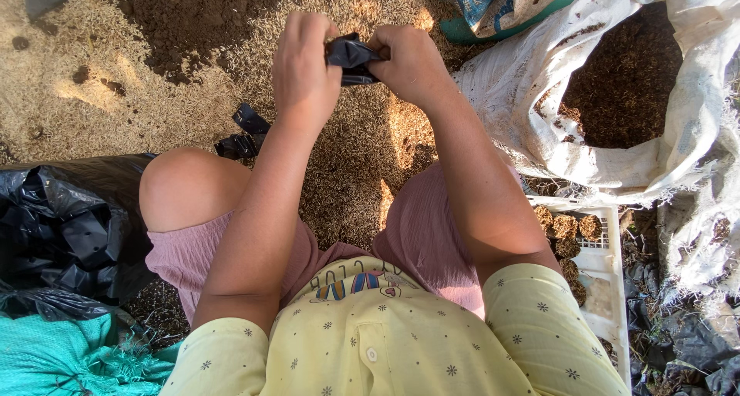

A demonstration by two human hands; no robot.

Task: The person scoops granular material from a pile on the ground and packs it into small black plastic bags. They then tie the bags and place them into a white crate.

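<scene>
Between hands: small crumpled glossy black bag (351, 57).

- We wear a pale yellow short-sleeved shirt (385, 342) dotted with small dark flower marks and a white button.
- Our shorts (424, 234) are dusty pink.

both hands up front pinching a small black plastic bag (351, 57) | left hand (304, 68) and right hand (412, 61) gripping it from either side | big white sack (539, 72) of dark brown compost-looking stuff on the right | white crate (609, 265) with filled little pots below it | heap of black bags (69, 226) on the left | husk-strewn ground (347, 149) underneath
</scene>
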